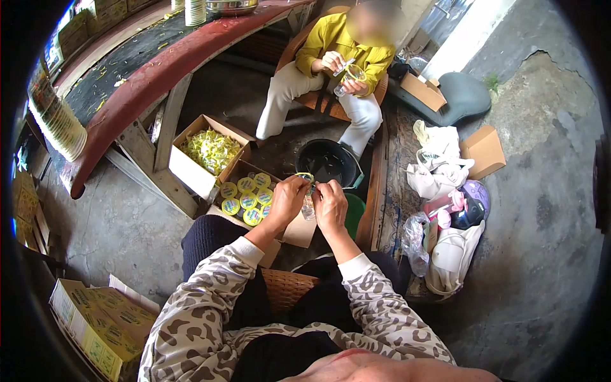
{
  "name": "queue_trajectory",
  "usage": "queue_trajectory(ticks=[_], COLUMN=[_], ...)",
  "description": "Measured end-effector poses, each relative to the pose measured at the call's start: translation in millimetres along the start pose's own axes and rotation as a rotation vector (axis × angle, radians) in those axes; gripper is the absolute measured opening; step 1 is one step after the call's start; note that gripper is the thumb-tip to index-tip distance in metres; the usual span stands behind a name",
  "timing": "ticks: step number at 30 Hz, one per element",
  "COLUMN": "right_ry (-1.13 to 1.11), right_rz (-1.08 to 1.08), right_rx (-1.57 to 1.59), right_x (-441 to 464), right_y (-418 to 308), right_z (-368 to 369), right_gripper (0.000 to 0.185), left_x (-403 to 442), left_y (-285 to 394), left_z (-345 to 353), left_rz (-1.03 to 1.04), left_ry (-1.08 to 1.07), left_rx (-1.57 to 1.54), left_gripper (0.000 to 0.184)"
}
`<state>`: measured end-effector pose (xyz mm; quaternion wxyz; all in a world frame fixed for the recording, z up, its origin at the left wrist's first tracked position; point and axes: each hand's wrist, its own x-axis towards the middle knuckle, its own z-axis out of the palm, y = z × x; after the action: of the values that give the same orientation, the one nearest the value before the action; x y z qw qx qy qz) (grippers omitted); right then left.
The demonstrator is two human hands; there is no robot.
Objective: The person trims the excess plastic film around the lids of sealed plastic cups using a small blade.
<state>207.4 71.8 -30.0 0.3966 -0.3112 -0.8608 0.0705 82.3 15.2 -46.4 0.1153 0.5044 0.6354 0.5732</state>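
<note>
Both my hands meet in front of me around a small clear plastic cup (308, 209) with a yellow-green rim. My left hand (289, 198) pinches at the rim from the left. On the right side, my right hand (331, 205) has its fingers closed against the cup. Just left of my hands, an open cardboard box holds several cups with yellow printed lids (247, 200). Behind it stands a box of yellow-green strips (212, 151). A black bucket (328, 164) is beyond my hands, with a green container (354, 215) to their right.
Across from me a seated person in a yellow top (331, 38) holds a clear cup. A red-edged table (143, 86) with stacked cups (60, 127) runs along the left. Bags (439, 159) and a helmet (476, 200) lie at right; printed cartons (105, 321) are at lower left.
</note>
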Motion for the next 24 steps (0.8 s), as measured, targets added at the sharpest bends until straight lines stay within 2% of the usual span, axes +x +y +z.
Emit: queue_trajectory(ticks=[4, 6, 8, 11, 13, 18, 21, 24], right_ry=[0.006, -0.019, 0.044, 0.113, 0.103, 0.073, 0.042, 0.025], right_rz=[-0.02, 0.05, 0.109, 0.22, 0.21, 0.129, 0.027, -0.036], right_rx=[-0.028, -0.097, -0.053, 0.161, 0.186, 0.234, 0.142, 0.075], right_x=[-0.5, -1.0, 3.3, 8.8, 8.1, 2.9, 2.7, 1.0], right_y=[0.2, 19.3, 32.0, 30.8, 23.9, 1.1, -4.8, -6.3], right_z=[-0.6, 7.0, 8.5, 3.7, -2.1, -13.4, -13.5, -13.9], right_gripper=[0.019, 0.016, 0.007, 0.011, 0.011, 0.012, 0.013, 0.014], left_x=[-1.5, -8.7, -12.6, -6.7, 1.2, 9.4, 7.4, 6.5], left_y=[4.7, 10.2, 26.9, 14.1, 10.4, 7.8, 14.9, 9.3], left_z=[-0.1, 2.3, -0.5, -2.3, -6.2, -14.3, -15.0, -9.9], left_rz=[0.02, 0.08, 0.093, 0.04, 0.031, -0.005, -0.057, -0.005], left_ry=[-0.025, -0.06, -0.055, -0.017, 0.065, 0.097, 0.058, 0.078], left_rx=[0.027, 0.006, -0.028, 0.003, 0.063, 0.041, 0.059, 0.084], left_gripper=[0.012, 0.011, 0.011, 0.011, 0.011, 0.013, 0.013, 0.013])
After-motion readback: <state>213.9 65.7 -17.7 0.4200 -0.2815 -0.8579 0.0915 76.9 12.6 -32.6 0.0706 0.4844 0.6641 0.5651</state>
